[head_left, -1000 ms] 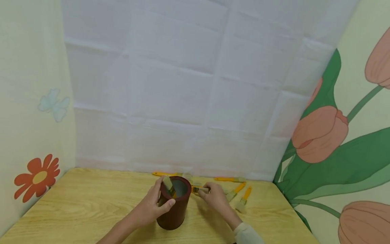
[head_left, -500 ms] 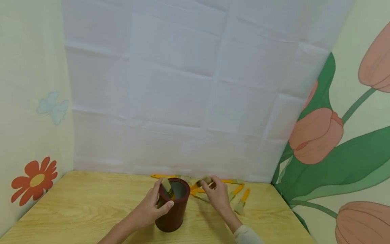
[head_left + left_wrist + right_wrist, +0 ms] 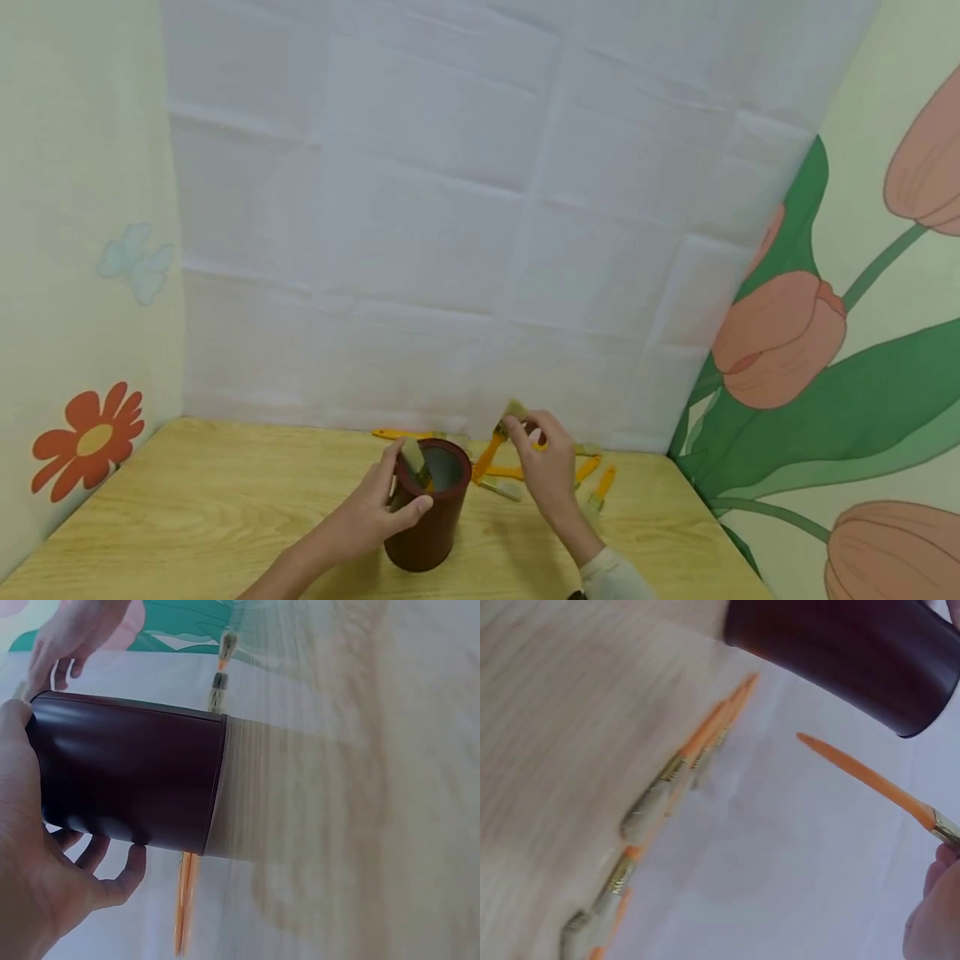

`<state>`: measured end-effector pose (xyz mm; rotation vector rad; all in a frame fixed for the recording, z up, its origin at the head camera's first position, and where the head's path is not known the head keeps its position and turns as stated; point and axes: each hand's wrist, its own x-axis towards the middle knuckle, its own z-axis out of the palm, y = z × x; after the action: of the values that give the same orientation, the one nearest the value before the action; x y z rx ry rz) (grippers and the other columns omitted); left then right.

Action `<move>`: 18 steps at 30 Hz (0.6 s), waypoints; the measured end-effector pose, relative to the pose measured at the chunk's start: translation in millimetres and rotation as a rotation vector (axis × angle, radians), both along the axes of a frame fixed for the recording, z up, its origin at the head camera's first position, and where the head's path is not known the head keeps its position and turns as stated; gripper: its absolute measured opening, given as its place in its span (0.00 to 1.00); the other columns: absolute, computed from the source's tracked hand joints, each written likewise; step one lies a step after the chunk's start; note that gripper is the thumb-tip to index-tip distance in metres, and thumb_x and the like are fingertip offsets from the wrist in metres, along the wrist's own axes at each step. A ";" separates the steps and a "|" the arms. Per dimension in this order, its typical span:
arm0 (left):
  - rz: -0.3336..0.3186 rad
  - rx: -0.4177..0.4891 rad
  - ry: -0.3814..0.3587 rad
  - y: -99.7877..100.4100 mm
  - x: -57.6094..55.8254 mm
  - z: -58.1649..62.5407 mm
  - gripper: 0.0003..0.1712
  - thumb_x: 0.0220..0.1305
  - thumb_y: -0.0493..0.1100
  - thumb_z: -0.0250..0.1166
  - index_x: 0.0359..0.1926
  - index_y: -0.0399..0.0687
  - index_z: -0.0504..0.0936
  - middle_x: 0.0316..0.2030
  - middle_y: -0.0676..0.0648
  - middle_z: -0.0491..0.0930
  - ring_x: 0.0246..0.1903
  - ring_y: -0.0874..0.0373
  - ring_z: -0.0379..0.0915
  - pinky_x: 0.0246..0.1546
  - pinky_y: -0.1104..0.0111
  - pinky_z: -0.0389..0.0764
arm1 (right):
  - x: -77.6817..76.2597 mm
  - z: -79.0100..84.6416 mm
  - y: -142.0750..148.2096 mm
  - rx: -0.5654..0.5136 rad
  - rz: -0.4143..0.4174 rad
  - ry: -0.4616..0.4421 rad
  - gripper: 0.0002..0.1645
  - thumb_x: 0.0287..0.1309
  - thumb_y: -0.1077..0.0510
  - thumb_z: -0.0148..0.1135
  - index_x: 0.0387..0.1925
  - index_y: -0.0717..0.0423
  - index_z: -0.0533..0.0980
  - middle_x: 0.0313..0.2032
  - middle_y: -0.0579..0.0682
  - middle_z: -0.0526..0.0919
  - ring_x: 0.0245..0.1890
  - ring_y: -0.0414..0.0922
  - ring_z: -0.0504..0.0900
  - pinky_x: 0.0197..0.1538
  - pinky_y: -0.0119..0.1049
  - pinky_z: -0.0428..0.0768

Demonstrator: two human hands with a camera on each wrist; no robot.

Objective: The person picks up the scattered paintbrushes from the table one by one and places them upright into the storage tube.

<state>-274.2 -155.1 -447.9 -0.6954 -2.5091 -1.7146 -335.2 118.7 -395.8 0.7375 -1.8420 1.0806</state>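
A dark brown cylindrical pot (image 3: 422, 533) stands on the table, and my left hand (image 3: 367, 515) grips it around its left side near the rim. Inside it leans a paintbrush (image 3: 412, 454), bristles up at the rim. My right hand (image 3: 551, 467) pinches a second paintbrush (image 3: 487, 457) near its metal band, right of the pot. Its bristles point up and its orange handle slants down. In the right wrist view, this orange handle (image 3: 870, 778) is clear of the other brushes and apart from the pot (image 3: 840, 660).
Several more paintbrushes with orange handles lie on the wooden table (image 3: 247, 483), one behind the pot (image 3: 401, 433), another right of it (image 3: 498, 487), others farther right (image 3: 603, 483). A white sheet (image 3: 420, 250) hangs behind the table's back edge.
My right hand has lifted a paintbrush from the table and turned it bristles up, handle down. The left hand still holds the pot in the same place.
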 end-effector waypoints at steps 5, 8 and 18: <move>0.011 0.011 -0.034 1.4 2.1 3.2 0.52 0.73 0.55 0.64 0.80 0.49 0.38 0.74 0.32 0.49 0.73 0.29 0.43 0.62 0.33 0.62 | 6.8 19.6 -3.1 -0.007 0.014 0.119 0.10 0.58 0.66 0.74 0.32 0.48 0.82 0.31 0.43 0.82 0.30 0.41 0.77 0.33 0.40 0.71; 0.021 0.016 -0.048 1.7 3.2 5.3 0.51 0.73 0.55 0.64 0.80 0.49 0.40 0.73 0.32 0.51 0.71 0.30 0.49 0.60 0.35 0.66 | 10.5 32.7 -6.2 -0.019 0.035 0.201 0.13 0.53 0.70 0.75 0.32 0.51 0.83 0.31 0.46 0.83 0.30 0.44 0.78 0.33 0.36 0.71; 0.023 0.056 -0.086 0.8 1.4 7.3 0.52 0.71 0.53 0.67 0.80 0.49 0.41 0.71 0.35 0.57 0.70 0.35 0.54 0.60 0.38 0.68 | 32.7 64.1 -22.3 -0.107 0.108 0.079 0.12 0.63 0.64 0.71 0.29 0.45 0.79 0.28 0.42 0.79 0.27 0.43 0.69 0.30 0.37 0.66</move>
<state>-272.8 -154.3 -440.6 -0.5987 -2.5021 -1.8377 -302.5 96.4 -331.7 0.8122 -1.6810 1.1923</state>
